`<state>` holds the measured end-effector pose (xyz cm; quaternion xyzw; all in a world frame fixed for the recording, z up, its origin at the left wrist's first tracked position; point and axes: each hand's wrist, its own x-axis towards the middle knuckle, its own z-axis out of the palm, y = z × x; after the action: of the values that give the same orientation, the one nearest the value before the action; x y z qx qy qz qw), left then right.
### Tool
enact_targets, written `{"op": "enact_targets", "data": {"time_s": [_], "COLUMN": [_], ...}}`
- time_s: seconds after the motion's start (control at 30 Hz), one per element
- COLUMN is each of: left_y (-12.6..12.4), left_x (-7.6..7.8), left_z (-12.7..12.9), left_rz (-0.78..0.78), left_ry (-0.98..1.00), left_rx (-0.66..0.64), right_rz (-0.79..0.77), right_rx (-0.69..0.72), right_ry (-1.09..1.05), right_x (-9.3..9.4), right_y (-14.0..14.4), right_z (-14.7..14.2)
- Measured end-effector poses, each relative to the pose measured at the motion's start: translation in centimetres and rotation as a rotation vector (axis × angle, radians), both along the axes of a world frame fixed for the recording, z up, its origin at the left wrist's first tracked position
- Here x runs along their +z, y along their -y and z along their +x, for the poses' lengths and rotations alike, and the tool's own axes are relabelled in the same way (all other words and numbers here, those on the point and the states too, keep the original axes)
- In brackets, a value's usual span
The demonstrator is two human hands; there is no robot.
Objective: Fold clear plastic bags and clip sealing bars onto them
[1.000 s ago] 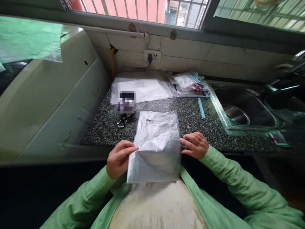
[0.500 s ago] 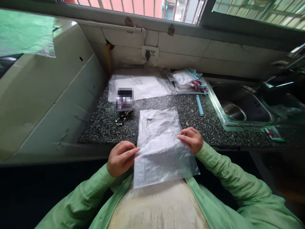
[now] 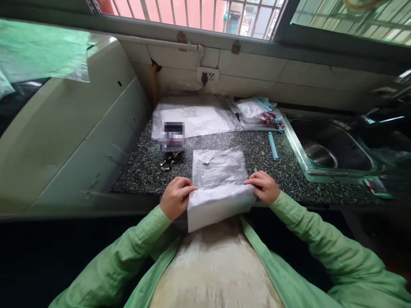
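Note:
A clear plastic bag (image 3: 218, 169) with a small white label near its far left corner lies partly on the counter. Its near part (image 3: 218, 207) looks white and more opaque, with a crease across the top, and reaches past the counter's front edge. My left hand (image 3: 175, 197) pinches the bag's left edge at that crease. On the opposite edge, my right hand (image 3: 265, 187) grips the bag between thumb and fingers. Beyond my right hand lies a light-blue bag sealing clip (image 3: 272, 146).
Flat plastic bags (image 3: 199, 117) lie by the wall, with a blurred-out item (image 3: 172, 137) and a metal chain (image 3: 169, 161) in front. Blue and maroon clips (image 3: 272, 117) sit on more bags. The sink (image 3: 335, 143) is at right, a pale appliance (image 3: 80, 128) at left.
Both hands have drawn the bag's sides to a crease; its near part has turned from see-through to white and become shorter. The left hand has moved right and slightly up.

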<state>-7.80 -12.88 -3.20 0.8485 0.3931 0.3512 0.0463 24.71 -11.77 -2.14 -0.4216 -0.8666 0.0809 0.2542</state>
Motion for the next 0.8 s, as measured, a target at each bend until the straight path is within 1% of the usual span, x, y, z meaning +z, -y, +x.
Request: {"op": "enact_targets", "data": {"time_s": [0.1,0.27,0.3,0.37,0.47,0.57,0.7,0.8], "left_y": [-0.8,-2.4,-2.6,-3.1,-3.6,-3.8,-3.7,-3.9], "left_x": [0.2,1.4,1.7,2.1,2.4,2.7,3.9,4.5], "left_z": [0.2,1.0,1.2,1.3,1.2,1.2,1.6,2.3], "left_rz": [-0.113,-0.306,-0.348,-0.435,-0.533,-0.566,-0.656,-0.724], "left_ry": [-0.013,-0.204,-0.243,-0.304,-0.331,-0.344,-0.444,-0.524], "left_rx": [0.064,0.222,0.253,0.291,0.282,0.259,0.291,0.416], "right_rz": [-0.094,-0.199,-0.213,-0.226,-0.176,-0.163,-0.306,-0.438], "right_rx": [-0.071,-0.146,-0.151,-0.142,-0.076,-0.054,-0.148,-0.237], "right_ry": [-0.019,0.030,0.002,-0.135,-0.354,-0.417,-0.466,-0.467], "right_x": [0.1,0.3,0.5,0.8,1.4,1.8,1.5,1.1], "right_y": [-0.8,-1.9,-1.9,-1.8,-1.4,-1.4,-2.4,-3.2], "right_z": [-0.1,-0.7,-0.8,-1.1,-1.3,-1.4,-1.7,-2.0]}}
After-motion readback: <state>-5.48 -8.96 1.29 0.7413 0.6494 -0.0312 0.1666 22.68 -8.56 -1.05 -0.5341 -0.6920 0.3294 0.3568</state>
